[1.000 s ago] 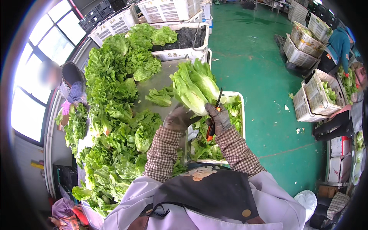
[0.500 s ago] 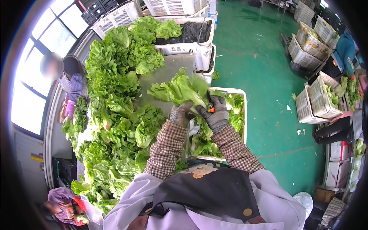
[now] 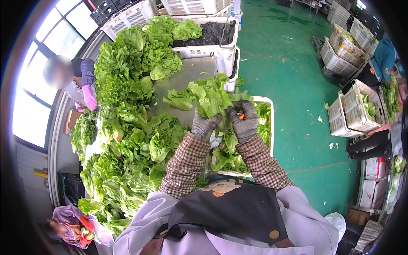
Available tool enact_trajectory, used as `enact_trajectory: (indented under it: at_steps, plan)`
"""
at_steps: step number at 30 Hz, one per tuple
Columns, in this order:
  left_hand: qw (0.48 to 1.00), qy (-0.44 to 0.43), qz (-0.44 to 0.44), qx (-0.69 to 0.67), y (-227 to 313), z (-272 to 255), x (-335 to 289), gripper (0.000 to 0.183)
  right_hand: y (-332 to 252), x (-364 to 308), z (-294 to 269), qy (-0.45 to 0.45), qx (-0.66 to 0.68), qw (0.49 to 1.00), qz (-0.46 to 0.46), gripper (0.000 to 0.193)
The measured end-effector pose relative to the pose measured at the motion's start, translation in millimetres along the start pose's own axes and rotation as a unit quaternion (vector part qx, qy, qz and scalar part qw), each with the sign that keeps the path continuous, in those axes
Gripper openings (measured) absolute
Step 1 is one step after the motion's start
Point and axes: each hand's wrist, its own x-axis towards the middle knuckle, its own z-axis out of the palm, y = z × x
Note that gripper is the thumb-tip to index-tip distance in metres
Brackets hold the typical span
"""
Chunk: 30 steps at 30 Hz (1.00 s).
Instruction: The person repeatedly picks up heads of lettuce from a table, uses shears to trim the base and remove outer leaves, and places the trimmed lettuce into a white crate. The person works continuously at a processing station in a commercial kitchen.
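Observation:
My left hand (image 3: 206, 126), in a grey glove, is closed around the base of a leafy green lettuce head (image 3: 208, 98). Its leaves fan out away from me, above the metal tabletop (image 3: 187, 69). My right hand (image 3: 244, 121), gloved alike, is closed on a small knife (image 3: 241, 116); only its orange and dark part shows between the fingers. The right fingers are also at a lettuce leaf on the right side of the head. Under my hands stands a white crate (image 3: 272, 140) with lettuce leaves in it.
A large heap of lettuce (image 3: 123, 127) covers the table's left side. Beyond it stands a white crate (image 3: 227, 47) lined with black plastic. One co-worker's pink glove (image 3: 89, 97) is at the heap's left edge. More crates (image 3: 340, 114) stand on the green floor at right.
The lettuce head has turned and its leaves now stand higher over my left hand. My right hand has shifted slightly right, and the knife blade no longer shows. A co-worker's pink glove reached the heap.

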Motion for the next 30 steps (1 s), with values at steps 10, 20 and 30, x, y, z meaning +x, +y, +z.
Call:
enact_trajectory:
  at_steps: [10, 20, 30]
  plan:
    - [0.929, -0.016, -0.134, -0.344, -5, -34, -1, 0.069, 29, 20, -22, 0.182, 0.291, 0.858, 0.382, 0.030]
    - [0.931, -0.180, -0.056, -0.314, -9, -36, 18, 0.062, -2, 5, -8, -0.078, 0.141, 0.922, 0.353, 0.071]
    - [0.952, -0.190, -0.053, -0.234, 20, 3, -24, 0.063, -23, -12, 11, -0.008, 0.227, 0.961, 0.155, 0.039]
